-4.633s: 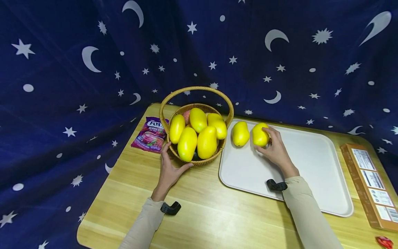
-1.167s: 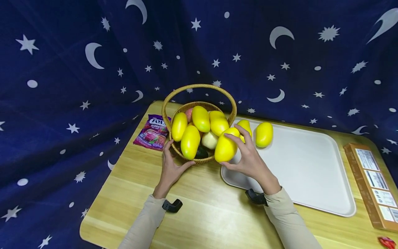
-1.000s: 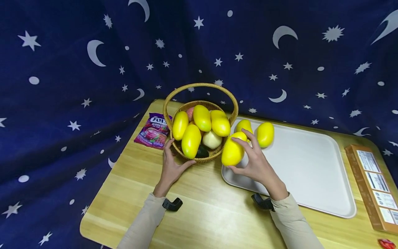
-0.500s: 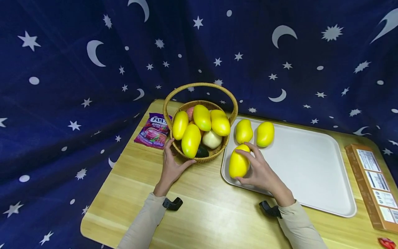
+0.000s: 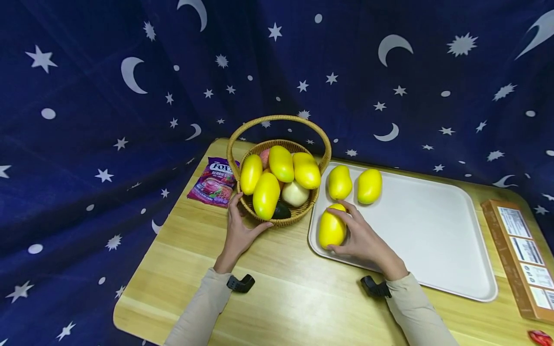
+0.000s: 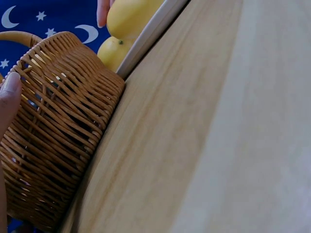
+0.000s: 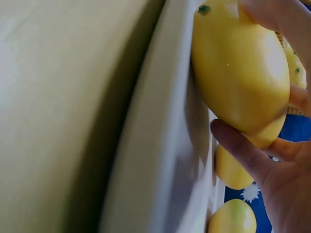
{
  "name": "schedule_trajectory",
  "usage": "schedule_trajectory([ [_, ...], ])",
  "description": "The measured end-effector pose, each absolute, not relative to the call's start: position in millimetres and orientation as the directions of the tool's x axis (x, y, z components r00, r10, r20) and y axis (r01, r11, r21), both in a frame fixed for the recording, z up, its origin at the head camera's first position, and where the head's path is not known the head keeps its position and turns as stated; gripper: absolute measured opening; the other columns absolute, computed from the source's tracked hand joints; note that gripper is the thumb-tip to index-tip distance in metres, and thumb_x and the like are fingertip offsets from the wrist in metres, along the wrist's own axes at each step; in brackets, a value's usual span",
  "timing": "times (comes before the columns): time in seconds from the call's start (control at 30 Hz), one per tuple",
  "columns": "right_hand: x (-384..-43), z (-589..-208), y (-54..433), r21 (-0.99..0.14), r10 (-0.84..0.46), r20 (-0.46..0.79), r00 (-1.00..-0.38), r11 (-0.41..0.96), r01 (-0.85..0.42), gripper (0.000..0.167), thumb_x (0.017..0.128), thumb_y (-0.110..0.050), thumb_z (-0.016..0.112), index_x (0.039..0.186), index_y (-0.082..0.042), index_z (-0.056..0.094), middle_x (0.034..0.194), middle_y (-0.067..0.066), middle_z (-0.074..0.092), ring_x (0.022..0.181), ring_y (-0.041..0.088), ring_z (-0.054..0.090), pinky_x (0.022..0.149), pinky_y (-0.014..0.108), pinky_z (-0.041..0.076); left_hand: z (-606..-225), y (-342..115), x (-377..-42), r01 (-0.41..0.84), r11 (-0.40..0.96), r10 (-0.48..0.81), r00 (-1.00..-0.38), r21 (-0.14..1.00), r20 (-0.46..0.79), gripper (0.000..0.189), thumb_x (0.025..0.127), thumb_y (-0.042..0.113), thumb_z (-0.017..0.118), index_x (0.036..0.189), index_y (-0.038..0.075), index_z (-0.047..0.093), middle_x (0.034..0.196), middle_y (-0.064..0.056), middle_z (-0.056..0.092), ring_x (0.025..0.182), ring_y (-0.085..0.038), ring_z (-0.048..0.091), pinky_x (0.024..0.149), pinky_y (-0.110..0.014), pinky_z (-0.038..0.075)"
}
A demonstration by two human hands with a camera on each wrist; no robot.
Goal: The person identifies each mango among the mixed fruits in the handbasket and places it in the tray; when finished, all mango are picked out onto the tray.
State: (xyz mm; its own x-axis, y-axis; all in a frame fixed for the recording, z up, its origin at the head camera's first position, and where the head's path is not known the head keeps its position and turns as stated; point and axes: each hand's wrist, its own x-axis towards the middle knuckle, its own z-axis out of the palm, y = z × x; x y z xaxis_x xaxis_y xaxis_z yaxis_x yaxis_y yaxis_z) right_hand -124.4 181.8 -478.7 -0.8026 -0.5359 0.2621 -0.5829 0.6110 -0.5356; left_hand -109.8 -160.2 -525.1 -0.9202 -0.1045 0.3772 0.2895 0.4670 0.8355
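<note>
My right hand holds a yellow mango between thumb and fingers at the tray's near left corner. In the right wrist view, the same mango sits just inside the tray's rim. Two more mangoes, a left one and a right one, lie on the white tray behind it. At the wicker basket, my left hand grips the near left side, thumb in front. Several mangoes, a pale round fruit, a dark green one and a pinkish one are in the basket.
A purple candy bag lies left of the basket. Along the tray's right side is a long brown box, with a small red wrapped item near it. A dark blue star-patterned cloth hangs behind the wooden table.
The right hand has carried a mango from the basket's front right down onto the tray's near left corner, uncovering the pale round fruit. The left hand has stayed at the basket.
</note>
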Motion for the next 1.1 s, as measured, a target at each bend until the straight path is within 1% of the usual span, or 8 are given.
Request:
schedule_trajectory([
  [0.1,-124.2,-475.7,182.3,-0.542,-0.539,0.231,-0.81,0.62,-0.567,0.095,0.058,-0.03,0.094,0.14,-0.013,0.048,0.149,0.026,0.033,0.123,0.042,0.049,0.09,0.059,0.048,-524.5,-160.1,-109.7,0.29,0.465,-0.105,-0.92,0.836,0.378,0.11,0.07,0.039,0.089,0.151,0.017,0.018,0.157,-0.013,0.021,0.133,-0.032,0.033,0.092,-0.049,0.043],
  [0.23,-122.7,-471.1,182.1,-0.567,-0.534,0.161,-0.83,0.639,-0.521,0.092,0.061,-0.032,0.092,0.141,-0.015,0.047,0.151,0.027,0.028,0.125,0.046,0.047,0.09,0.06,0.048,-524.4,-160.5,-109.3,0.29,0.464,-0.107,-0.92,0.837,0.378,0.111,0.069,0.037,0.089,0.152,0.017,0.018,0.157,-0.013,0.021,0.137,-0.032,0.03,0.096,-0.052,0.041],
  [0.4,-121.6,-469.7,182.3,-0.587,-0.516,0.101,-0.85,0.659,-0.47,0.092,0.065,-0.035,0.09,0.143,-0.019,0.046,0.152,0.025,0.024,0.123,0.045,0.049,0.089,0.057,0.049,-524.8,-160.9,-109.7,0.292,0.466,-0.107,-0.919,0.835,0.381,0.111,0.069,0.037,0.09,0.152,0.017,0.018,0.156,-0.013,0.022,0.138,-0.032,0.029,0.098,-0.052,0.04],
  [0.67,-120.9,-472.1,184.8,-0.574,-0.516,0.122,-0.848,0.66,-0.484,0.091,0.067,-0.042,0.089,0.144,-0.02,0.046,0.147,0.021,0.031,0.118,0.042,0.052,0.088,0.057,0.05,-526.0,-161.2,-110.1,0.286,0.464,-0.108,-0.921,0.838,0.374,0.112,0.069,0.035,0.09,0.152,0.014,0.018,0.156,-0.013,0.022,0.133,-0.031,0.034,0.092,-0.048,0.043],
  [0.97,-121.6,-472.2,187.1,-0.568,-0.515,0.126,-0.848,0.663,-0.487,0.088,0.069,-0.045,0.087,0.143,-0.021,0.046,0.147,0.02,0.033,0.117,0.044,0.054,0.087,0.058,0.05,-524.8,-160.6,-109.9,0.287,0.466,-0.105,-0.921,0.837,0.375,0.111,0.07,0.038,0.089,0.152,0.016,0.017,0.156,-0.013,0.022,0.131,-0.032,0.035,0.091,-0.048,0.043],
  [1.1,-121.3,-472.0,188.2,-0.573,-0.513,0.124,-0.849,0.661,-0.484,0.088,0.07,-0.046,0.087,0.144,-0.022,0.045,0.149,0.02,0.032,0.12,0.043,0.052,0.088,0.059,0.049,-525.3,-160.3,-110.6,0.282,0.469,-0.109,-0.922,0.837,0.372,0.112,0.069,0.04,0.089,0.152,0.017,0.018,0.156,-0.013,0.022,0.133,-0.033,0.034,0.093,-0.049,0.043],
])
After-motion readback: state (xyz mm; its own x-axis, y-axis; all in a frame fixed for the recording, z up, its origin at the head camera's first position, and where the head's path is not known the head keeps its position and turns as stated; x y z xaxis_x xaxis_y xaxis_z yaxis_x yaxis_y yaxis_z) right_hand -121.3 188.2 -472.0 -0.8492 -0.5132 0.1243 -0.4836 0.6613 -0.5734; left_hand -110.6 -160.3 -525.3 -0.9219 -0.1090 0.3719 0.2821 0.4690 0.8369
